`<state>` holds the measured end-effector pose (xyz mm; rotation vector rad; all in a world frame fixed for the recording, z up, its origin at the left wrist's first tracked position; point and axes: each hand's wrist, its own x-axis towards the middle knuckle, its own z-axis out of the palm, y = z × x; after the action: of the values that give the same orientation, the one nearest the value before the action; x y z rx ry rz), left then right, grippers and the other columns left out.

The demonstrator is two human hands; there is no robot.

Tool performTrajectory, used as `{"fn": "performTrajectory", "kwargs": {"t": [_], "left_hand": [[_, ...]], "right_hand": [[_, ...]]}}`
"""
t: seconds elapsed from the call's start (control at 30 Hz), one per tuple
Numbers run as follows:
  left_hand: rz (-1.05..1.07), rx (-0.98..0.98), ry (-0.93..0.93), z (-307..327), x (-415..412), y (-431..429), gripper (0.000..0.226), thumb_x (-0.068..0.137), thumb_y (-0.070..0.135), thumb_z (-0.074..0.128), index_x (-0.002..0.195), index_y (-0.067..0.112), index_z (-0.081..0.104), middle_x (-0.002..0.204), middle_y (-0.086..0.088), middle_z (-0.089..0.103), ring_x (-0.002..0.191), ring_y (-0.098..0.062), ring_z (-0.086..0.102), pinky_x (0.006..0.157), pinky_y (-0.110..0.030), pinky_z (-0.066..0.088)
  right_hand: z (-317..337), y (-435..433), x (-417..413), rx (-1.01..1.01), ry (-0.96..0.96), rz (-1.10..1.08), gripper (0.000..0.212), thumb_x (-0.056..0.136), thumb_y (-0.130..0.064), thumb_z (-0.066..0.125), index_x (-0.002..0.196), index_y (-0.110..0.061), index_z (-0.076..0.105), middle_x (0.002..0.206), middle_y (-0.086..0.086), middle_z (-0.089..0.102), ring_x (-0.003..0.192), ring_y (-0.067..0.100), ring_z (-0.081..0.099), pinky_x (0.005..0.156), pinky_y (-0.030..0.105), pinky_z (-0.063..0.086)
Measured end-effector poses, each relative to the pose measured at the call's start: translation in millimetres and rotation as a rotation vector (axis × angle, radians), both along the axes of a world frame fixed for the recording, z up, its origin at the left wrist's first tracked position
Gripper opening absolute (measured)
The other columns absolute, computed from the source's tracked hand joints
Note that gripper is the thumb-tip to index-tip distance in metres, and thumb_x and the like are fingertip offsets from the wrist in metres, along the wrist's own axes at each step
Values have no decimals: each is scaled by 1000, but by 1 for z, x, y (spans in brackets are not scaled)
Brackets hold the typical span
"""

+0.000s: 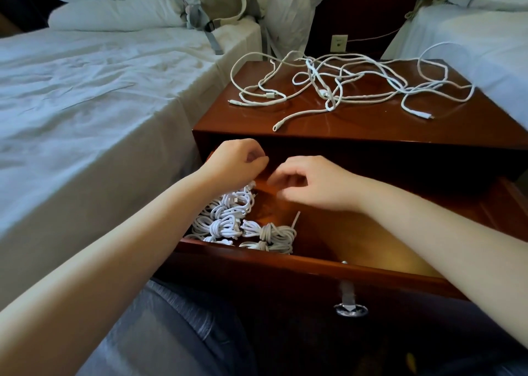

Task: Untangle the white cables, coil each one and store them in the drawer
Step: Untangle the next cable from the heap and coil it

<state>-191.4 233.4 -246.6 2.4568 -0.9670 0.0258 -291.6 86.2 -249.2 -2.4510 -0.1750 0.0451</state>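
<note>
A loose tangle of white cables point(337, 84) lies spread over the top of the dark wooden nightstand point(257, 115). Below it the drawer point(285, 264) stands pulled out. Several coiled, knotted white cables point(237, 224) are piled in its left part. My left hand point(237, 161) hovers over the drawer's back left, fingers loosely curled with nothing in them. My right hand point(311, 184) hangs over the drawer's middle, fingers loosely bent and holding nothing.
A bed with white sheets point(85, 104) runs along the left, pillows and a grey-strapped bag point(211, 9) at its head. A second bed point(471, 38) stands at the right. A wall socket point(339, 43) sits behind the nightstand. The drawer has a metal pull point(350, 308).
</note>
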Motion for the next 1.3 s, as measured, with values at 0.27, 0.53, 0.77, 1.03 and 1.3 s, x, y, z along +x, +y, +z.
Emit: {"fn": "performTrajectory", "kwargs": {"t": [0.27,0.53,0.77,1.03,1.3], "left_hand": [[55,-300,-166,43,13,-45,16,89,16,55,96,8,66,87,0,60,80,-11,51,64,-17,31],[-76,-587,-338,73,16,-111,12,84,3,54,87,1,65,76,3,56,68,-8,47,62,-4,33],[-188,-561,-223,64,6,-190,15,85,1,50,92,2,64,87,-2,59,78,-9,47,63,-11,29],[-234,-144,-114,18,25,-235,25,89,14,52,112,8,60,117,-6,55,110,-20,51,85,-19,36],[-164,-32,-65,20,69,-214,26,91,8,48,112,14,63,124,-2,54,114,-17,50,90,-21,38]], "right_hand": [[33,-46,19,-60,-285,-260,16,89,-17,61,102,-22,69,99,-10,61,96,9,55,82,20,38],[48,-110,32,-73,-421,-504,17,88,-11,57,89,-24,68,92,-11,59,90,7,52,79,20,35],[32,-173,40,-193,-377,-726,20,85,-9,52,94,-18,68,101,0,63,96,19,55,84,31,45],[18,-199,29,-530,-253,-849,22,90,-41,52,87,-20,46,98,-1,56,96,22,56,67,31,38],[18,-187,58,-372,-286,-748,16,98,-27,44,95,-13,52,88,1,59,85,21,60,64,29,41]]}}
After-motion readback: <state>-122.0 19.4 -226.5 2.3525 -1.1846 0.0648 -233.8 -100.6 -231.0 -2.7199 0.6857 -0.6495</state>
